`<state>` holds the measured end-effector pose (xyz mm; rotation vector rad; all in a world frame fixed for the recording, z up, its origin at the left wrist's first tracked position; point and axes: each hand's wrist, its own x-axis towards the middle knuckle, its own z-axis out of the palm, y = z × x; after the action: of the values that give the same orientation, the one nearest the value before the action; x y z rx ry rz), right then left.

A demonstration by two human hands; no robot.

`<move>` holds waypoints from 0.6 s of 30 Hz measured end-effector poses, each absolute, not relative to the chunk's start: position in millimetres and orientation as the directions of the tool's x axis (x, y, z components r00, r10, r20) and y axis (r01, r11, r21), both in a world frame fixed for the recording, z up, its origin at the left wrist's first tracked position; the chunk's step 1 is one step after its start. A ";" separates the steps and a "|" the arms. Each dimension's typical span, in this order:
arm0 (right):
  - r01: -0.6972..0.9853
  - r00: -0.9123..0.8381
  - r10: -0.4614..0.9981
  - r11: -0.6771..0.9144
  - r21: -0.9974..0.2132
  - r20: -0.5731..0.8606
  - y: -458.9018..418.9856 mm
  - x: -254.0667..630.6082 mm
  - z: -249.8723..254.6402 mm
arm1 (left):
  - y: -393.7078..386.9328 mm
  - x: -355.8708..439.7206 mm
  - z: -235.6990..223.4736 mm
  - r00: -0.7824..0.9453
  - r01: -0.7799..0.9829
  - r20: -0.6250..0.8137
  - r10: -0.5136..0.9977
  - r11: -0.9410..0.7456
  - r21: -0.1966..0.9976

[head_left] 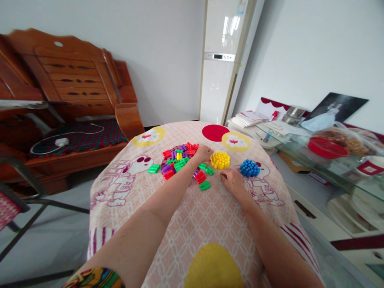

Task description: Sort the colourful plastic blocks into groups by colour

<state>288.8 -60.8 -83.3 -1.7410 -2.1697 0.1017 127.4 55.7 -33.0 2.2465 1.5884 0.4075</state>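
Note:
A mixed pile of small plastic pieces (179, 163), red, green, purple and yellow, lies on the cloth-covered table. My left hand (205, 154) is over the right side of this pile, its fingers curled together at the left edge of a round yellow cluster of pieces (221, 160). Just below that cluster rests my right hand (232, 180), also with fingers drawn in; what either hand holds, if anything, is hidden. Farther right stands a similar blue cluster (249, 168). Green pieces (205, 185) and red pieces (200, 177) lie at the pile's near right side.
A separate green group (154, 169) lies left of the pile. The round table carries a patterned tablecloth (207, 224). On the right is a glass shelf (297, 154) with a red bowl (327, 148) and papers. A wooden bench (75, 76) stands at the left, a white cabinet-like appliance (218, 80) behind.

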 end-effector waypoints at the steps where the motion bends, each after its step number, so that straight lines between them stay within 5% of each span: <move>1: 0.931 -0.179 0.956 0.240 -0.275 0.230 -60.7 289.1 -83.8 | 54.9 122.8 -31.0 0.315 0.843 0.030 0.949 -0.294 0.451; 5: 0.934 -0.181 0.957 0.240 -0.264 0.228 -60.4 289.2 -84.0 | 54.2 87.3 -19.6 0.250 0.877 0.073 0.965 -0.258 0.407; 11: 0.940 -0.180 0.957 0.235 -0.246 0.227 -60.6 288.3 -83.7 | 47.5 29.3 -15.2 0.027 0.987 0.105 0.994 -0.043 0.153; 18: 0.936 -0.184 0.950 0.248 -0.251 0.253 -59.4 290.5 -86.5 | 37.1 19.1 -23.8 0.040 0.975 0.106 0.994 -0.062 0.212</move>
<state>290.5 -59.4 -86.5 -1.7312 -2.1731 0.0557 19.1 37.1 -23.8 2.2052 2.0933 0.3433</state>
